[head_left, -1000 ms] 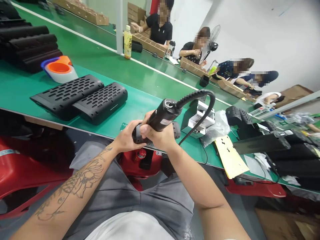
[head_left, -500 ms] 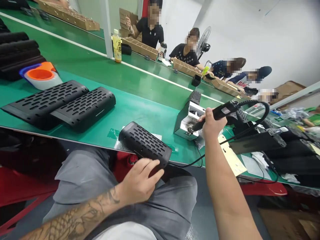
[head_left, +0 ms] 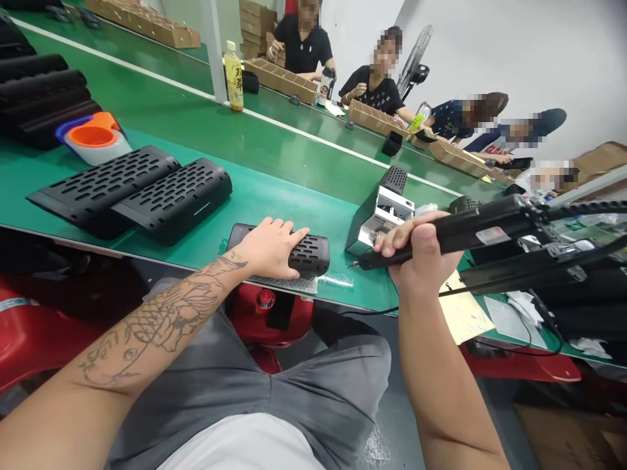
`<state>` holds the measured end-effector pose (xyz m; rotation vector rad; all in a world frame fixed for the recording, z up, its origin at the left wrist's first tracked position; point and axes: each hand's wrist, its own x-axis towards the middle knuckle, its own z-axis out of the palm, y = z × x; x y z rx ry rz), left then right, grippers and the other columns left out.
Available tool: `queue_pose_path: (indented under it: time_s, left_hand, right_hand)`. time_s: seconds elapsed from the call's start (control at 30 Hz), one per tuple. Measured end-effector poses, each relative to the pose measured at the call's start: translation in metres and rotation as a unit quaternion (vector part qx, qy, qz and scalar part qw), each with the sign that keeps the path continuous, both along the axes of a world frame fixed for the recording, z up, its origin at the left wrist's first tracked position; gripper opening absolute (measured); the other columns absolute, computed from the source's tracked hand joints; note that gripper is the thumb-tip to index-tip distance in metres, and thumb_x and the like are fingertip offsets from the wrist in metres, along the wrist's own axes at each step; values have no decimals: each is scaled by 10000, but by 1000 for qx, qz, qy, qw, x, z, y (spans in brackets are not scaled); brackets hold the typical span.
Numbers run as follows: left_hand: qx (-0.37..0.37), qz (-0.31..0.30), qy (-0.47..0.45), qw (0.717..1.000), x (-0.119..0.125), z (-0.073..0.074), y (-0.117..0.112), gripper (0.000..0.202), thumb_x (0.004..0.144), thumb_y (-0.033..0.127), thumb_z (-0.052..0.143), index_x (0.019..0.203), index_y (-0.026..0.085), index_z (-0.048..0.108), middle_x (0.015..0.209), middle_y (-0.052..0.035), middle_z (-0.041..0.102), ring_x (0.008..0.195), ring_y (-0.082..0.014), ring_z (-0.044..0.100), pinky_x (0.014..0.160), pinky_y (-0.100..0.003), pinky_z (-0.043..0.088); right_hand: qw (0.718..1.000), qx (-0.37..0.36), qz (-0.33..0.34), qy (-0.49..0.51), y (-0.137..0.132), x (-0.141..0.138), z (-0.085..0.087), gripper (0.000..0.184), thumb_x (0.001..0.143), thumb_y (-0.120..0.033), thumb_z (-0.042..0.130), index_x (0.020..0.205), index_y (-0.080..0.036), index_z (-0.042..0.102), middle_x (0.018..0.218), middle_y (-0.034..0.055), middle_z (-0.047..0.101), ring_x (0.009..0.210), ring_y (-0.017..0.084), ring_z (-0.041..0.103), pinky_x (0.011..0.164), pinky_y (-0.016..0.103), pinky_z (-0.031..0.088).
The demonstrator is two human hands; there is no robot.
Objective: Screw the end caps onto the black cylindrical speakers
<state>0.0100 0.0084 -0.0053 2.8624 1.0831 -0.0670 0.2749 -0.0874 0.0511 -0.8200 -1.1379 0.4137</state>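
Note:
My left hand lies over a black slotted housing, its fingers across the top and thumb on the near side. The housing rests at the table's front edge on a clear plastic sheet, partly hidden by the hand. My right hand is closed around a black corded electric screwdriver. The bit points left, just above the green mat. Right behind it stands a silver metal holder with a black body. Two more slotted housings lie side by side on the left.
An orange, blue and white tape dispenser and stacked black housings are at far left. A yellow bottle stands by a post. Yellow sheet and black parts lie right. Several co-workers sit across the table. A red stool is below.
My left hand has moved up onto the housing, which now lies straighter and farther onto the table. The screwdriver has come away from the metal holder, its bit now lower and left.

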Motion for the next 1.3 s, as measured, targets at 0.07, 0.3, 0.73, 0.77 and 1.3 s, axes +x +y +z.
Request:
queue_pose_path:
  time_s: [0.07, 0.3, 0.73, 0.77, 1.3]
  left_hand:
    - [-3, 2, -2, 1000, 0, 0, 0, 1183, 981, 695, 932, 1976, 200, 527, 1696, -269, 772, 1507, -511, 746, 1298, -569, 477]
    - [-6, 6, -20, 1000, -1, 1, -4, 1156, 972, 649, 936, 1968, 220, 534, 1695, -263, 764, 1493, -508, 734, 1275, -573, 462]
    - [-25, 5, -3, 1000, 2, 6, -2, 1193, 940, 611, 973, 1971, 237, 503, 1760, -262, 734, 1545, -520, 709, 1279, -585, 486]
    - [-30, 7, -2, 1000, 2, 5, -2, 1217, 924, 595, 995, 1975, 235, 498, 1765, -264, 730, 1549, -523, 707, 1282, -586, 482]
    - [-30, 6, -11, 999, 3, 6, -2, 1193, 926, 533, 954, 1972, 179, 504, 1720, -291, 751, 1524, -536, 729, 1281, -601, 483]
  right_hand:
    - [999, -8, 47, -7, -3, -22, 0, 553, 920, -717, 1095, 963, -303, 731, 614, -107, 655, 447, 144, 613, 503, 322, 628]
    - [994, -66, 86, -14, 18, -54, -19, 637, 878, -767, 1111, 980, -309, 680, 623, -112, 666, 457, 142, 613, 529, 338, 642]
    - [980, -123, 144, -56, 27, -57, -27, 678, 848, -761, 1129, 921, -320, 619, 597, -117, 637, 445, 143, 565, 507, 352, 614]
    - [980, -120, 146, -55, 27, -56, -28, 675, 849, -752, 1131, 922, -320, 618, 593, -121, 629, 442, 141, 565, 502, 344, 603]
    - [979, -113, 157, -67, 20, -53, -31, 604, 894, -718, 1116, 897, -299, 682, 603, -102, 652, 479, 154, 622, 546, 347, 593]
